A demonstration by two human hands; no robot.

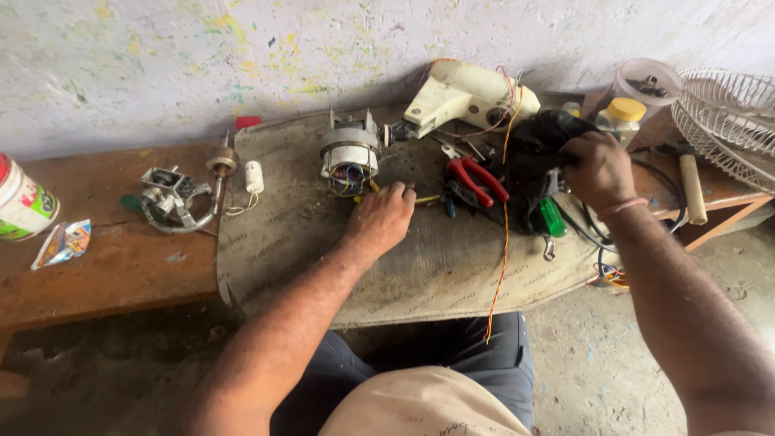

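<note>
My left hand [382,218] rests on a grey mat [436,266] with its fingers closed on a thin yellow-handled tool [425,199], just below a small electric motor [349,153] with coloured wires. My right hand [598,169] grips a bundle of black cloth or bag [537,149] at the mat's right side. Between the hands lie red-handled pliers [478,179]. A cream plastic fan housing [468,95] lies behind them against the wall, with orange and yellow wires [502,258] trailing down off the mat's front edge.
A metal bracket part [173,200] and a white capacitor [254,176] lie left on the wooden bench [105,274]. A tin [20,202] and a wrapper [63,242] sit far left. A green screwdriver [553,216], jars [623,117], a hammer handle [691,187] and a fan grille [726,121] crowd the right.
</note>
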